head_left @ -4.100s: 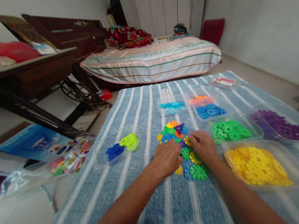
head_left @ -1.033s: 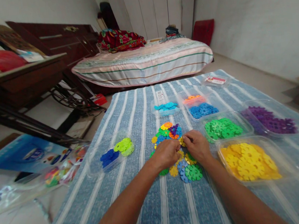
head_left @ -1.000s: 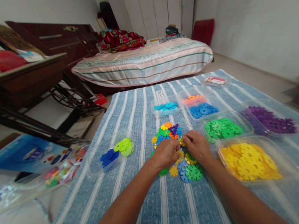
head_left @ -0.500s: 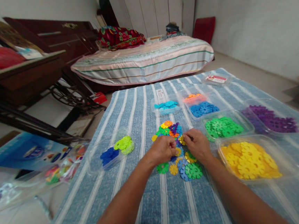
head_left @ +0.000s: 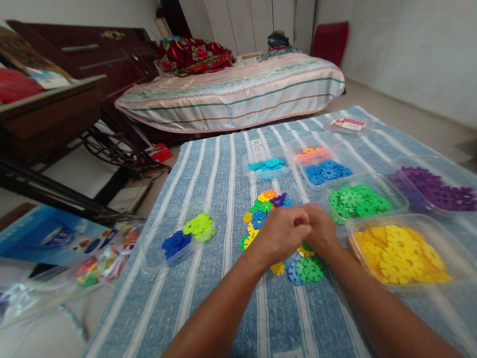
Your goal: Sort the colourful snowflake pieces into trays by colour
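A pile of colourful plastic snowflake discs [head_left: 266, 207] lies in the middle of a blue striped cloth [head_left: 229, 163]. My left hand [head_left: 283, 233] and my right hand [head_left: 320, 230] are raised just over the pile and pressed together, fingers curled tight. What they pinch between them is hidden. A green disc [head_left: 311, 270] and a blue one lie just below my right hand.
Clear trays hold sorted discs: yellow [head_left: 399, 254], green [head_left: 357, 199], purple [head_left: 435, 192], blue with orange [head_left: 323, 169], cyan [head_left: 266, 166], and dark blue with lime [head_left: 187, 236]. A bag of mixed discs [head_left: 91, 267] lies left. A mattress [head_left: 231, 93] and a dark wooden table [head_left: 28, 119] stand beyond.
My hands lifted off the pile and came together, knuckles touching. The left hand shifted right toward the right hand.
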A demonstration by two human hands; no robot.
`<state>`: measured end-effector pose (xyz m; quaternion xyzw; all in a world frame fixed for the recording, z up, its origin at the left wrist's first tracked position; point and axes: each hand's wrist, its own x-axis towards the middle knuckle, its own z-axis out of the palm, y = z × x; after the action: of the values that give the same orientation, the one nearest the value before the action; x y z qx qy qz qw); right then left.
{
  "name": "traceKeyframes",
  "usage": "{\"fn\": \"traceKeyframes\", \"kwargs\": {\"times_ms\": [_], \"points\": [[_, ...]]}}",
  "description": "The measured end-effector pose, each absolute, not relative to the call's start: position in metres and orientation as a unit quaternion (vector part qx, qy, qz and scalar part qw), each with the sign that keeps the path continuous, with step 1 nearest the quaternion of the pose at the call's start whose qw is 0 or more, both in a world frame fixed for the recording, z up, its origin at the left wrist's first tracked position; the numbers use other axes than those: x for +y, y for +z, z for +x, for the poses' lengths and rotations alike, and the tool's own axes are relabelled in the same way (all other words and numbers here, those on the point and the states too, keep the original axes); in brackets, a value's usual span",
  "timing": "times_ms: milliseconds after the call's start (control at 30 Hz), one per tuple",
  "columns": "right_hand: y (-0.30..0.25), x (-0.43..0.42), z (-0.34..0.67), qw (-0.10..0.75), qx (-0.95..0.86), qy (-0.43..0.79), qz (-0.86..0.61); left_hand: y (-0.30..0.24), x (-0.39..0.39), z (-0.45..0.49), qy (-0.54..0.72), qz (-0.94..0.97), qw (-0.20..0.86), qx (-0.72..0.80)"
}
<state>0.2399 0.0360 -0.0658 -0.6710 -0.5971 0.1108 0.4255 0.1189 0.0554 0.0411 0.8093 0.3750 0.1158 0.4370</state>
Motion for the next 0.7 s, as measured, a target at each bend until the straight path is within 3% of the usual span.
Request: {"fn": "traceKeyframes", "kwargs": {"times_ms": [100, 200, 400, 700], "points": [[-0.063, 0.039, 0.239, 0.426, -0.597, 0.116, -0.67, 0.032, 0.057, 0.097, 0.014, 0.873, 0.252, 0.418], [-0.062, 0.04, 0.238, 0.421, -0.597, 0.114, -0.673, 0.022, 0.052, 0.081, -0.064, 0.889, 0.187, 0.412], [-0.062, 0.039, 0.239, 0.414, -0.601, 0.114, -0.674, 0.013, 0.042, 0.074, -0.1, 0.916, 0.132, 0.366], [-0.06, 0.038, 0.238, 0.413, -0.6, 0.118, -0.675, 0.019, 0.038, 0.079, -0.132, 0.91, 0.137, 0.369]]}}
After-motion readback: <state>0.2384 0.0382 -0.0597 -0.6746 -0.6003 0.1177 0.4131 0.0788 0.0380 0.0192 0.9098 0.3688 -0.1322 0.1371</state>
